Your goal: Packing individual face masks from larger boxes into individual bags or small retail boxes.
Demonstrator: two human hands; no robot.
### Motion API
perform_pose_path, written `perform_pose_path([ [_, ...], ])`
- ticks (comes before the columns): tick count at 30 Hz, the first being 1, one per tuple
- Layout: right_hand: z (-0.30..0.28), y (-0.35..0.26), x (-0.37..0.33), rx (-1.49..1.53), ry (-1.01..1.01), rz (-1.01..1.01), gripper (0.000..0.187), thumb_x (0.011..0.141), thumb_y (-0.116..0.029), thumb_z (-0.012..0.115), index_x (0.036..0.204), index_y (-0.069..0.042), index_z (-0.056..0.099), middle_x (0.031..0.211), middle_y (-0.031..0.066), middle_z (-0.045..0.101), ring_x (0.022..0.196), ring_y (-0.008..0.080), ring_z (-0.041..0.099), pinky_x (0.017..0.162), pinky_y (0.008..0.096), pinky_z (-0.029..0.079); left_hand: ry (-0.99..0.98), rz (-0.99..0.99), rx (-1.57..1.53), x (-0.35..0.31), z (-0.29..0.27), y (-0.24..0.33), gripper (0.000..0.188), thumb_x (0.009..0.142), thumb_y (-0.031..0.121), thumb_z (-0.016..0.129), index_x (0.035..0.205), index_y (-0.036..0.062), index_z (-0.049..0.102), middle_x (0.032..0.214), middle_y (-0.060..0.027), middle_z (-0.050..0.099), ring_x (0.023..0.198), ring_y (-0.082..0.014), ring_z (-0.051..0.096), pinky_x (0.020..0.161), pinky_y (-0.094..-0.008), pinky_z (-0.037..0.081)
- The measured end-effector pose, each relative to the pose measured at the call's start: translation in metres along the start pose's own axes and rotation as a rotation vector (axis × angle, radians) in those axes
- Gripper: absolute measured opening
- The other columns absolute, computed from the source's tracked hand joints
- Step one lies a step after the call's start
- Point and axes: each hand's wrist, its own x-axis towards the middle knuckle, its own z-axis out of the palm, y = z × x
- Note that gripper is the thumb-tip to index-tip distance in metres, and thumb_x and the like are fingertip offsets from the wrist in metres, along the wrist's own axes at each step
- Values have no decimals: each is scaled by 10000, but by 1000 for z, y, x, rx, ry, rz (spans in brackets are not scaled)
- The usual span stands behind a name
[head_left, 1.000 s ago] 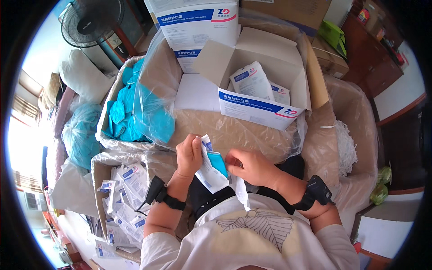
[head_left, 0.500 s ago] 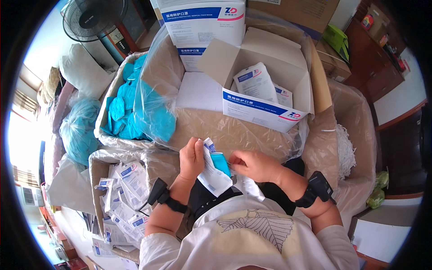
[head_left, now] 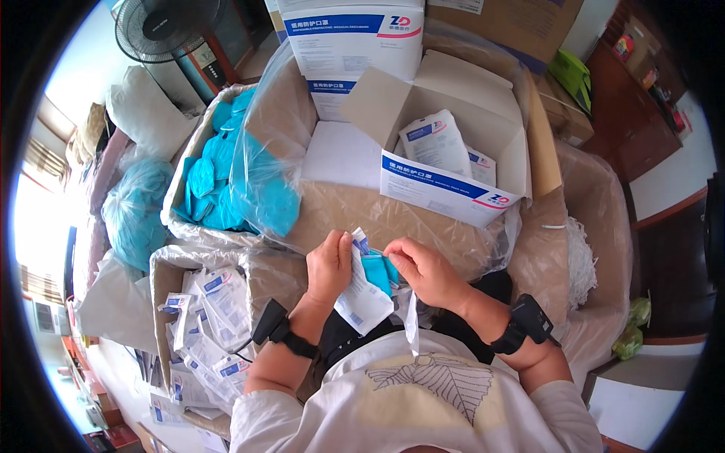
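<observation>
While the left hand (head_left: 330,266) is closed round a white packet (head_left: 362,308) above the lap, the right hand (head_left: 428,273) — thumb and forefinger pinched — grips the edge of a teal mask (head_left: 376,272) poking from it. Leftward, a lined box (head_left: 276,275) holds more packets (head_left: 219,325); beyond are heaped teal pieces (head_left: 215,181) — and an open white carton (head_left: 445,198).

Homelike room, fan (head_left: 160,27), curtain (head_left: 49,162) (backlit), stacked white boxes (head_left: 351,54)

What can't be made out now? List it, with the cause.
All in the head view:
Blue piece: lower end, hidden by the white pouch.
Open carton: most of its floor, hidden by packets and front wall.
Fan: top, cut off by the picture's upper edge.
</observation>
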Motion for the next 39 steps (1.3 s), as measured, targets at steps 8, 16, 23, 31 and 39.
perform_pose_path([
  [8,2,-8,5,-126,-133,163,200,825,-201,574,905,-40,487,726,104,555,626,218,546,563,316,426,-31,-85,8,-15,-13,-8,214,880,220,465,782,40,525,654,-199,545,613,-383,545,530,-426,425],
  [16,-77,-9,44,766,547,69,190,888,-247,502,997,-95,470,890,-16,505,797,111,476,682,245,386,258,-426,161,-70,-93,-102,274,914,195,342,803,13,515,714,-194,518,645,-331,468,634,-406,392],
  [23,-56,-13,40,741,591,259,208,886,-223,515,1032,-82,466,884,-18,483,779,86,446,696,224,362,464,-903,520,-148,-258,-245,393,891,308,419,1109,-8,503,1087,-226,539,1034,-370,488,885,-380,375],
  [31,-19,-2,14,506,460,164,189,885,-223,522,973,-73,447,846,-29,440,772,43,388,680,178,331,230,-357,-149,-56,-167,-133,294,902,152,350,965,6,597,1021,-99,590,909,-187,546,801,-305,414],
  [39,1,0,-51,622,329,332,183,882,-158,519,965,-57,391,859,8,474,776,63,468,682,199,418,-90,-342,-1168,-54,25,46,382,914,191,446,1258,50,357,1193,-75,478,1074,-191,482,900,-339,397],
])
